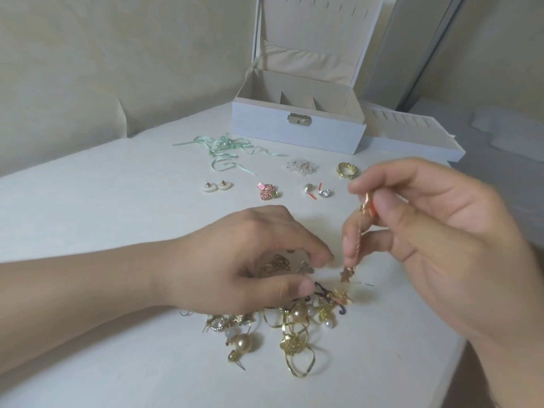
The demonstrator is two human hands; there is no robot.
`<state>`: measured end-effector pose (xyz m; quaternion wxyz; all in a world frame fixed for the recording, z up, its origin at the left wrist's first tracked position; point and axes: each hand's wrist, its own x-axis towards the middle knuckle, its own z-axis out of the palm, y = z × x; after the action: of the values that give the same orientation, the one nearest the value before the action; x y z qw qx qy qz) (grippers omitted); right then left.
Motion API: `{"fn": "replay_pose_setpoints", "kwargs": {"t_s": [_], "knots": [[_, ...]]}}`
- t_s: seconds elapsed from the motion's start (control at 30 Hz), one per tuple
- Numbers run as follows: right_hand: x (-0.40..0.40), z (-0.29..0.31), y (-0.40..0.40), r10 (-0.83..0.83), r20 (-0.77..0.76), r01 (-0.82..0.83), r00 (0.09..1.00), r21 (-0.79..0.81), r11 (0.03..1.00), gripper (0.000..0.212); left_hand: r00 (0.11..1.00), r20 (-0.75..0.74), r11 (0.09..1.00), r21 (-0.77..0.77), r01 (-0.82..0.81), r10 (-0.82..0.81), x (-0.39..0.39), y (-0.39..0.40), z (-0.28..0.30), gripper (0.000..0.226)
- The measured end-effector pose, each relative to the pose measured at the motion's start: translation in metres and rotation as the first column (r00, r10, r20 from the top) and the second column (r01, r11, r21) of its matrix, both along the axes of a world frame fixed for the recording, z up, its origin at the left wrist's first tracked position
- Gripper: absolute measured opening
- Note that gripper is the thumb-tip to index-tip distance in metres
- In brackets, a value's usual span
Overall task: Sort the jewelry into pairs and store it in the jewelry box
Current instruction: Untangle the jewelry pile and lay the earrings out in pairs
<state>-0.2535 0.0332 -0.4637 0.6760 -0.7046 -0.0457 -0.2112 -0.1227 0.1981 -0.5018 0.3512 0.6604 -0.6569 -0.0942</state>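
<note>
Head view only. The right hand (pixel 435 231) pinched a rose-gold drop earring (pixel 360 231) by its upper end between thumb and fingertips; the thin chain hung straight down, its small star charm (pixel 347 273) dangling just above the unsorted heap (pixel 294 325). It looked very light and limp, likely to swing and snag, so a grip at the rigid top seemed the sound one. The left hand (pixel 250 260) hovered over the heap with fingers curled downward, thumb and forefinger close together just left of the charm; whether they pinched anything I could not tell. The heap, below both hands, was tangled: pearls, gold ribbon loops, posts, all small and slippery-looking. Beyond the hands lay sorted pairs (pixel 217 185), then the open jewelry box (pixel 297 128).
</note>
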Motion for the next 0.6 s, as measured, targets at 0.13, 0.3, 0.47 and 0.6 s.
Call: {"fn": "replay_pose_setpoints", "kwargs": {"t_s": [0.13,0.3,0.47,0.6], "knots": [[0.010,0.005,0.008,0.003,0.051,-0.013,0.999,0.196,0.981,0.016,0.998,0.032,0.998,0.036,0.060,-0.062,-0.003,-0.001,0.003,0.037],[0.021,0.010,0.019,-0.008,0.035,-0.006,0.999,0.387,0.922,0.018,0.959,-0.283,0.998,0.069,0.017,0.003,-0.006,0.002,0.004,0.021],[0.026,0.008,0.021,-0.007,0.002,0.005,1.000,0.509,0.861,0.018,0.931,-0.353,0.995,0.000,-0.101,0.094,-0.005,0.001,0.003,0.017],[0.031,0.009,0.024,0.131,0.011,-0.106,0.991,0.656,0.747,0.019,0.922,-0.355,0.979,-0.067,-0.193,0.157,-0.005,-0.002,0.001,0.040]]}}
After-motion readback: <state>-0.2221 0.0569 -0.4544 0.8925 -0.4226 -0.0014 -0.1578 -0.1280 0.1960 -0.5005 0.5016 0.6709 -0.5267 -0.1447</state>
